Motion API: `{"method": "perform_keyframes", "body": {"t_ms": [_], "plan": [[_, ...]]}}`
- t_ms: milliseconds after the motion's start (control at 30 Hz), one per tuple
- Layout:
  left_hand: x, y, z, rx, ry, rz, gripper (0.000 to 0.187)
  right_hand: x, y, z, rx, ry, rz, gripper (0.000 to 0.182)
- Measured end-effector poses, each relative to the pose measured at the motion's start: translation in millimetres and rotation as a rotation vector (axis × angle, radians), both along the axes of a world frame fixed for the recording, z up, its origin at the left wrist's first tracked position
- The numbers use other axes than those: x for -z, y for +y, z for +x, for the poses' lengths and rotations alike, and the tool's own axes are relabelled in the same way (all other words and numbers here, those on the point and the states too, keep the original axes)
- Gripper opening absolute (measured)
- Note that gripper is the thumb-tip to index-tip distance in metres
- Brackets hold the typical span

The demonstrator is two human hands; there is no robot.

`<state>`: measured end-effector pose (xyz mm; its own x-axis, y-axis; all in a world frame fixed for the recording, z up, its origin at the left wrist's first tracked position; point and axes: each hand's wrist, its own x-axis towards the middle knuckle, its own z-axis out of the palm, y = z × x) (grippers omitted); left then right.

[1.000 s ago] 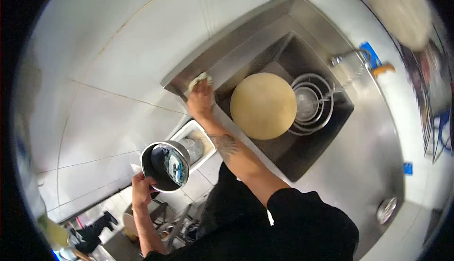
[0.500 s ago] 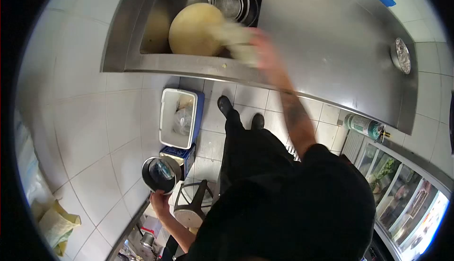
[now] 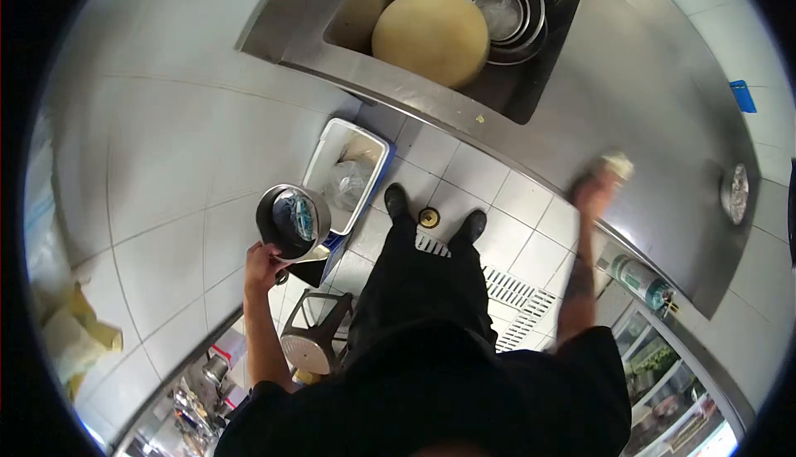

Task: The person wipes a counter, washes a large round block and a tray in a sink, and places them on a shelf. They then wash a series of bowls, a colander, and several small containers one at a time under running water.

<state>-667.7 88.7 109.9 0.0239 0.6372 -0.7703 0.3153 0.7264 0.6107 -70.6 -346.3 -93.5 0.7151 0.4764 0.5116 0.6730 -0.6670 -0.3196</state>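
My left hand (image 3: pixel 262 268) clamps the pot (image 3: pixel 274 229) between its fingers; a slack grip could spill its contents (image 3: pixel 302 217). My right hand (image 3: pixel 595 196), blurred, grips the cloth (image 3: pixel 618 166) on the table (image 3: pixel 634 101); overrunning could strike the metal bowl (image 3: pixel 728 195). Since the earlier frame, the cloth has travelled from the sink (image 3: pixel 531 96) toward the bowl.

The steel counter (image 3: pixel 638 101) is carrying a metal bowl (image 3: pixel 734 194) and a yellowish scrap (image 3: pixel 479 118) on its front rim (image 3: pixel 414 95), a blurred pale cloth (image 3: pixel 617 164) is seemingly touching it, and its sink (image 3: pixel 535 96) is holding a yellowish disc (image 3: pixel 431 36) beside round metalware (image 3: pixel 504 18).
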Motion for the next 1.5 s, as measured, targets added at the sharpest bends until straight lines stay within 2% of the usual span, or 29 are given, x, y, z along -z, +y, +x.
{"method": "perform_keyframes", "body": {"t_ms": [67,100,133,167,233,267,333,400,433,600,767,800,867,900,933,1000,1033,1100,1133,1200,1267,1300,1333,1367,1400,1433,1467,1500], "plan": [[10.7,12.3,-11.2,0.040,-0.024,-0.061,0.011,-2.4,117.6,-53.1,-0.003,-0.047,-0.060,0.043],[9.4,16.1,-14.1,0.036,-0.033,-0.056,0.011,-0.7,177.4,-78.9,-0.044,0.146,0.034,0.045],[10.0,20.3,-18.0,0.029,-0.045,-0.039,0.011,-4.1,231.5,-98.4,-0.165,0.215,0.054,0.051],[16.3,19.4,-32.2,0.018,-0.062,-0.008,0.010,-35.8,293.6,-125.6,-0.090,0.320,-0.096,0.050],[14.4,14.5,-73.3,0.240,0.068,0.155,0.008,-54.3,392.1,-169.4,0.044,0.279,-0.143,0.050],[1.6,10.9,-74.3,0.135,0.111,0.094,0.009,-59.3,434.0,-183.1,0.026,0.259,-0.124,0.050],[-11.7,-4.4,-93.2,-0.071,-0.018,0.034,0.012,-64.6,493.1,-209.0,-0.048,0.293,-0.102,0.050],[-22.9,-18.8,-116.6,-0.047,-0.023,0.097,0.017,-70.8,540.8,-225.2,-0.122,0.306,-0.092,0.049],[-14.0,-20.7,-127.1,-0.214,-0.001,0.017,0.014,-73.7,559.4,-231.8,-0.188,0.321,-0.084,0.047],[-8.5,-41.2,-176.7,-0.233,0.224,-0.022,0.006,-69.5,610.6,-254.9,-0.300,0.271,-0.029,0.042],[-5.3,-43.1,-182.4,-0.340,0.165,-0.015,0.002,-60.4,662.8,-283.4,-0.519,0.191,0.033,0.028],[2.4,-44.0,-191.4,-0.346,0.144,-0.007,0.005,-68.8,666.8,-288.3,-0.502,0.193,0.046,0.028],[0.8,-41.0,-185.1,-0.310,0.112,-0.004,0.007,-94.5,664.2,-303.7,-0.425,0.495,0.157,0.019],[23.0,-47.9,-208.3,-0.267,0.038,0.090,0.011,-92.2,661.2,-311.4,-0.435,0.510,0.284,0.018],[20.2,-41.3,-202.2,-0.250,0.034,0.092,0.011,-89.3,655.3,-318.7,-0.444,0.520,0.405,0.017],[15.5,-34.9,-182.4,-0.361,0.045,-0.007,0.013,-87.8,646.9,-336.1,-0.587,0.850,0.388,0.018],[8.8,-30.9,-168.2,-0.357,-0.001,-0.028,0.015,-92.8,639.3,-349.2,-0.580,0.845,0.386,0.018],[7.7,-27.5,-154.1,-0.360,-0.031,-0.005,0.012,-106.7,636.4,-374.8,-0.628,1.044,0.600,0.018],[5.8,-26.9,-151.3,-0.368,-0.057,0.016,0.010,-108.1,639.3,-373.5,-0.633,1.045,0.608,0.018],[1.3,-27.9,-147.5,-0.376,-0.090,0.044,0.008,-105.8,647.9,-345.6,-0.504,1.328,0.766,0.018],[-4.2,-30.9,-146.2,-0.376,-0.038,0.035,0.004,-123.6,653.7,-282.6,-0.217,1.320,0.714,0.016],[-6.1,-35.5,-145.6,-0.421,0.038,0.067,0.002,-127.8,654.0,-228.9,-0.438,1.224,0.665,0.015],[-6.9,-39.8,-150.9,-0.441,0.033,0.082,0.002,-176.4,641.4,-196.6,-0.374,1.174,0.691,0.014],[-6.0,-46.5,-156.5,-0.466,0.037,0.067,0.007,-157.1,660.9,-152.3,-0.402,1.209,0.932,0.018],[-5.9,-54.8,-161.5,-0.491,0.046,0.048,0.012,-144.8,673.4,-97.0,-0.484,1.066,0.707,0.027],[-11.3,-63.1,-165.3,-0.507,0.089,0.046,0.014,-168.7,679.4,-65.6,-0.346,1.263,0.694,0.033],[-20.0,-68.2,-160.3,-0.526,0.131,0.045,0.016,-145.2,702.6,-18.7,-0.477,1.145,0.592,0.042],[-30.4,-71.0,-147.7,-0.479,0.156,0.053,0.018,-143.6,712.1,3.4,-0.480,0.975,0.400,0.047]]}}
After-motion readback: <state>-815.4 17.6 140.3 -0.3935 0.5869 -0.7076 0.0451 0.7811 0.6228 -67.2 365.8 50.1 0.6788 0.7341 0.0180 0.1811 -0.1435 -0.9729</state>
